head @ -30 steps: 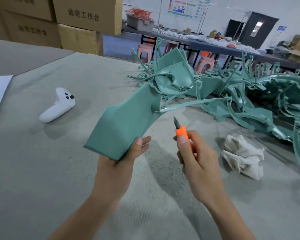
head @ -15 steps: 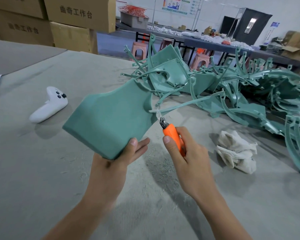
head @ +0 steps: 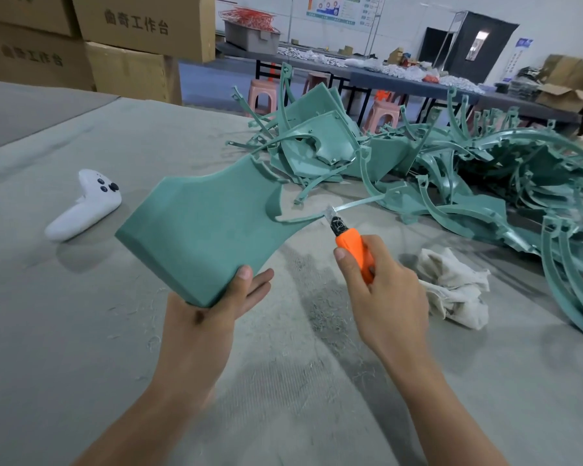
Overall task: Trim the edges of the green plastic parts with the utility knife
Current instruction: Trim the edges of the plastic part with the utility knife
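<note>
My left hand (head: 212, 311) grips the near corner of a broad green plastic part (head: 209, 227), held up above the table with its flat face toward me. A thin green strip runs off its right side toward the pile. In my right hand (head: 381, 290) is an orange utility knife (head: 350, 245); its short blade touches that thin strip right beside the part's right edge. A big heap of green plastic parts (head: 435, 169) covers the table's far right.
A white game controller (head: 85, 203) lies on the grey table (head: 64, 331) to the left. A crumpled white cloth (head: 455, 287) sits right of my knife hand. Cardboard boxes (head: 122, 38) stand at the back left, pink stools and long tables behind.
My left hand tilted the green part flatter and more to the left. The knife rose from below the part until its blade met the thin strip at the right edge.
</note>
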